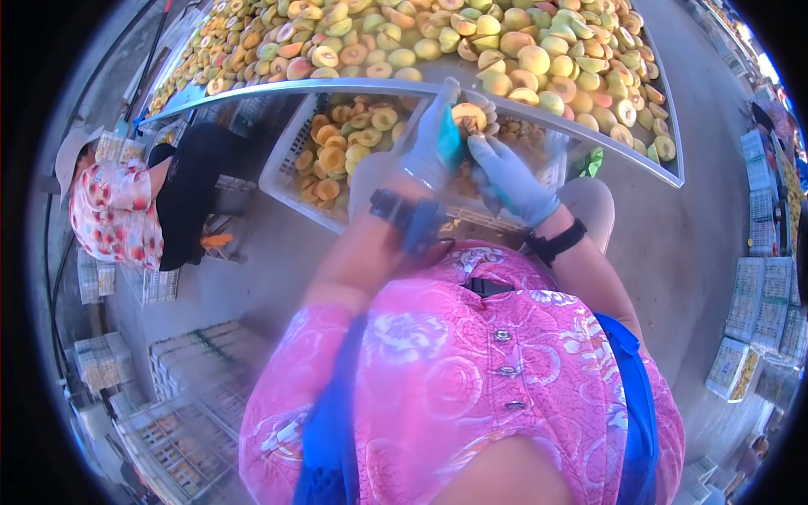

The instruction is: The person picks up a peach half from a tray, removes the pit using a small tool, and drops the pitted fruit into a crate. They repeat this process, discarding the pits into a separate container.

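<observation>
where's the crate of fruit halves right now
In the head view, the crate of fruit halves is left of centre, just below the long metal edge of the table and to the left of the left hand.

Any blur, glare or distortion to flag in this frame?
Head view: fisheye distortion bows the table's metal rim and leaves black corners; motion blur smears the left wristband and forearm; daylight washes out the upper right edge; haze softens the lower-left crates; shirt buttons look fairly crisp.
</observation>
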The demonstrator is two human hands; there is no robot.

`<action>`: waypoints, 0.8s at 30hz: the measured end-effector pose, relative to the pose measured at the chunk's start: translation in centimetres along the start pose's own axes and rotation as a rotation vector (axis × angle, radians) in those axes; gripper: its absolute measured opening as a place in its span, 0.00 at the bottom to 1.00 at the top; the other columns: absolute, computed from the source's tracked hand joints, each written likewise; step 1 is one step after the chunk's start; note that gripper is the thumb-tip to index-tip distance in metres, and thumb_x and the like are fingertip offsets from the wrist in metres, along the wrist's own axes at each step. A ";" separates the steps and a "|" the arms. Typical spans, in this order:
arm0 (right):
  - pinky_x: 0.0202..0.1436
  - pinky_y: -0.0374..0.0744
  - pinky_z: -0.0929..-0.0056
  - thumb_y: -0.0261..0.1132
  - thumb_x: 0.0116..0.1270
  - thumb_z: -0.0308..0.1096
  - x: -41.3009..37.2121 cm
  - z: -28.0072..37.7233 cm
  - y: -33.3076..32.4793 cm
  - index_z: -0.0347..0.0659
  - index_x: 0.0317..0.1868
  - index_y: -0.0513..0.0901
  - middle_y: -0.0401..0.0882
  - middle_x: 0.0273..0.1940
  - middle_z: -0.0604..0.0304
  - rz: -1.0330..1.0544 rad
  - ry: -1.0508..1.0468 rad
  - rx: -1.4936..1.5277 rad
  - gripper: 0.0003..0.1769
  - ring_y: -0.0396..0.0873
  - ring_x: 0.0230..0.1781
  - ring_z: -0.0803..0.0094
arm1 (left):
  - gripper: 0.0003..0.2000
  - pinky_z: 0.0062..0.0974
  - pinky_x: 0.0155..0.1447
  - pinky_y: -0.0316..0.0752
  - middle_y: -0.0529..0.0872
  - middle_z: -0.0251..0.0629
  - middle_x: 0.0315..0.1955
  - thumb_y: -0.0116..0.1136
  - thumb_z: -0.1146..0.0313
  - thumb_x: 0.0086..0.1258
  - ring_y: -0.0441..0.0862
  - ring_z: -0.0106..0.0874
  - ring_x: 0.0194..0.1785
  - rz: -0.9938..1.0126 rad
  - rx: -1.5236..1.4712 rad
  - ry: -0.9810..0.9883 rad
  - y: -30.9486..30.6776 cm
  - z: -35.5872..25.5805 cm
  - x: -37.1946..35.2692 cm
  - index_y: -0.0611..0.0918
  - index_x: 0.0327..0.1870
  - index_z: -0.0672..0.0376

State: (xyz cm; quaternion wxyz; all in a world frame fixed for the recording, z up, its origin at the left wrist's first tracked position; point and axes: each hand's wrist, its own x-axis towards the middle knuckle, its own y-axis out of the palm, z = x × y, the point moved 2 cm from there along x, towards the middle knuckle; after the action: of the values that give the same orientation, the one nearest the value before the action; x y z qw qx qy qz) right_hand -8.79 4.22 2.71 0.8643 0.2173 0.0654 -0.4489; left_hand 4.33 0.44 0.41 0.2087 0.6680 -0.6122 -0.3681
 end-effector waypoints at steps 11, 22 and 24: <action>0.09 0.49 0.83 0.50 0.78 0.55 0.1 -1.5 -1.3 0.47 0.45 0.71 0.59 0.19 0.74 0.195 0.278 0.287 0.19 0.52 0.09 0.86 | 0.32 0.30 0.41 0.80 0.85 0.44 0.28 0.45 0.40 0.75 0.83 0.35 0.33 0.130 0.346 0.044 -0.1 -0.6 -1.1 0.82 0.30 0.65; 0.08 0.48 0.84 0.50 0.78 0.53 0.5 -3.2 -1.3 0.46 0.45 0.71 0.55 0.17 0.77 0.715 0.331 0.775 0.19 0.52 0.08 0.87 | 0.33 0.33 0.39 0.80 0.83 0.46 0.27 0.45 0.37 0.73 0.82 0.39 0.32 0.392 0.291 0.057 -1.0 0.3 -0.6 0.80 0.28 0.64; 0.08 0.48 0.84 0.50 0.78 0.53 0.4 -3.1 -1.2 0.46 0.45 0.71 0.55 0.17 0.76 0.727 0.311 0.783 0.18 0.52 0.08 0.87 | 0.30 0.36 0.39 0.81 0.83 0.45 0.30 0.48 0.36 0.72 0.83 0.41 0.34 0.111 0.110 -0.043 -0.7 0.3 -1.6 0.80 0.35 0.62</action>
State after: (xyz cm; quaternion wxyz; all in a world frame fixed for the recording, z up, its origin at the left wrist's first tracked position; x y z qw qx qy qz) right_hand -9.31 4.62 -0.55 0.7984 0.5946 -0.0587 -0.0751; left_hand 4.57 2.18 0.09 0.1786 0.6355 -0.6718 -0.3362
